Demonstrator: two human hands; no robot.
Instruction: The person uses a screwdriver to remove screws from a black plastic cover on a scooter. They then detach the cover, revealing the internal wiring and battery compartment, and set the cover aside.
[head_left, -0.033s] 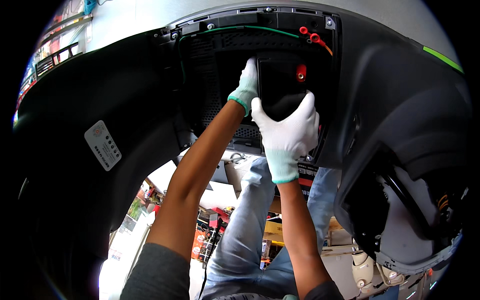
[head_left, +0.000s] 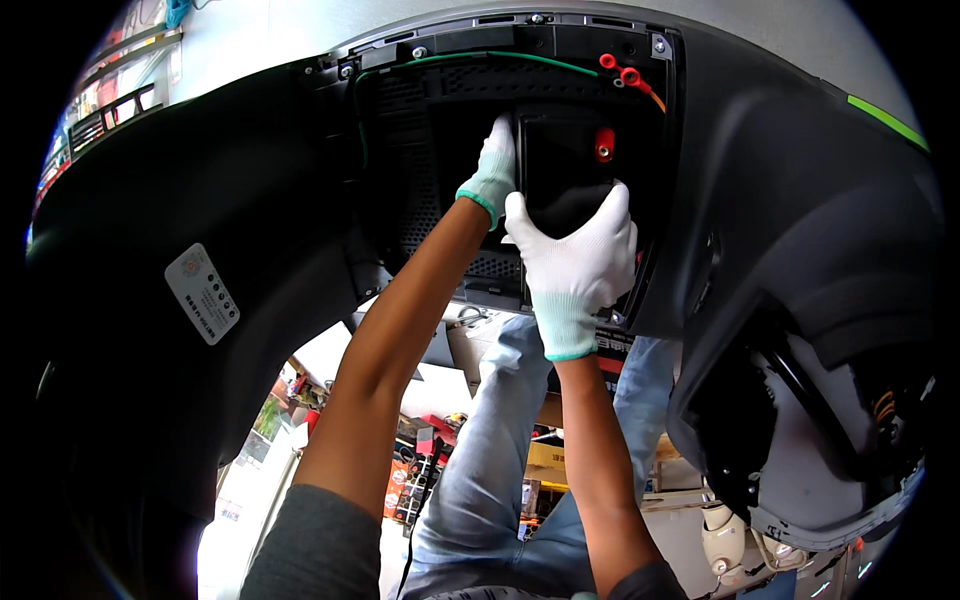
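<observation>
Both hands, left hand (head_left: 495,165) and right hand (head_left: 572,262), are gripping the black battery (head_left: 560,160) in its compartment (head_left: 420,130); probably heavy, rigid, best held by its sides.

At frame centre, a black box-shaped battery (head_left: 560,165) sits in the recessed black plastic compartment (head_left: 420,130), left hand (head_left: 492,170) on its left side, right hand (head_left: 575,265) below.

Pretty dim up in the dark recess; daylight blows out the lower left; heavy fisheye bend and black corners; centre stays sharp.
</observation>
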